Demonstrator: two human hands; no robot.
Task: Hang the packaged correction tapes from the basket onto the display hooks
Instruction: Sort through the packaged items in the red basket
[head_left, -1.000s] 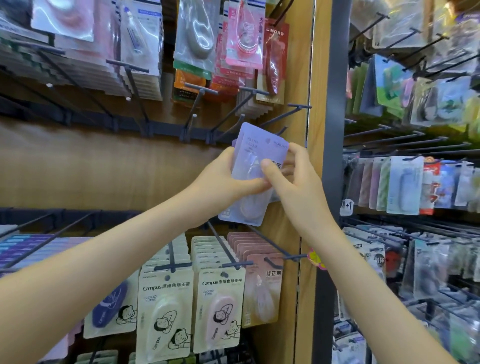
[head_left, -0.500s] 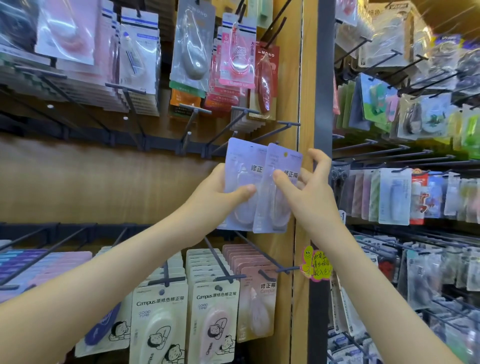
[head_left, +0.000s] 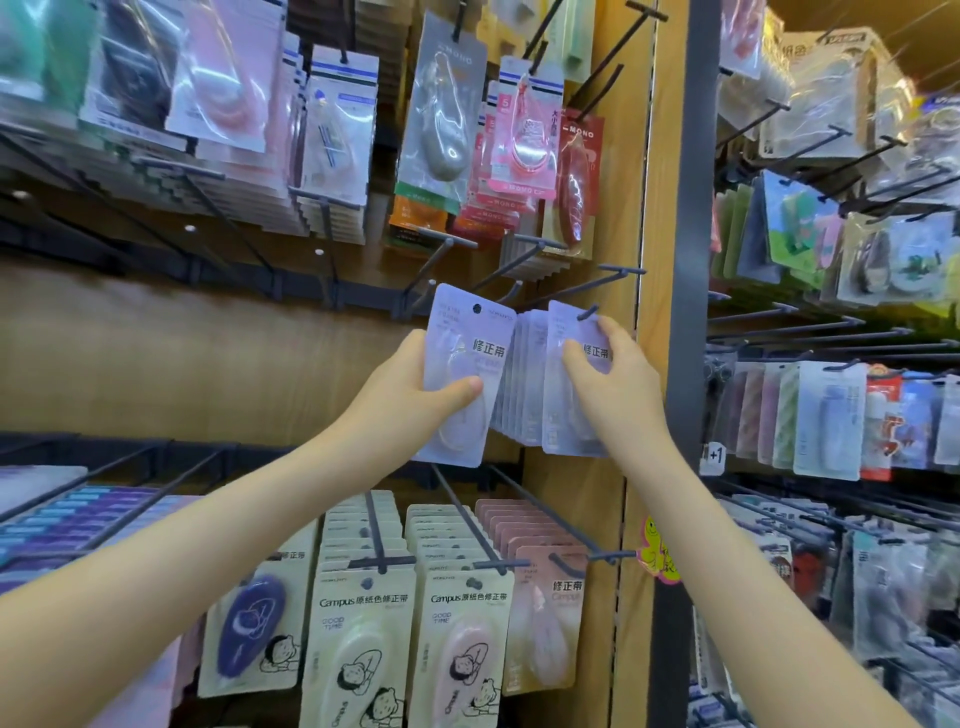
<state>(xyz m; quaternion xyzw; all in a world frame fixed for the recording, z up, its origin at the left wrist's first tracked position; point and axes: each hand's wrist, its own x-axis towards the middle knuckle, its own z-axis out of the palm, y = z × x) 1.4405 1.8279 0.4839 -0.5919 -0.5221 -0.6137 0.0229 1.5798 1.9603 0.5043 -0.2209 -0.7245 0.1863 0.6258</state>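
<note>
The grip of the left hand (head_left: 410, 395) clasps a lavender correction tape pack (head_left: 460, 332) just left of the right hand (head_left: 618, 384), whose grip pinches the front pack (head_left: 563, 332) on a hook tip (head_left: 588, 313), with bare hooks (head_left: 621, 270) jutting above and Campus packs (head_left: 363, 639) below.

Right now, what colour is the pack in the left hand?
Pale lilac pack, dark characters printed; head view shows it best.

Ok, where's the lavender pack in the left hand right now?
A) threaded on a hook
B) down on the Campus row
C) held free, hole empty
C: the left hand grips the lavender pack, its hole empty, left of the hooked row that the right hand holds.
</note>
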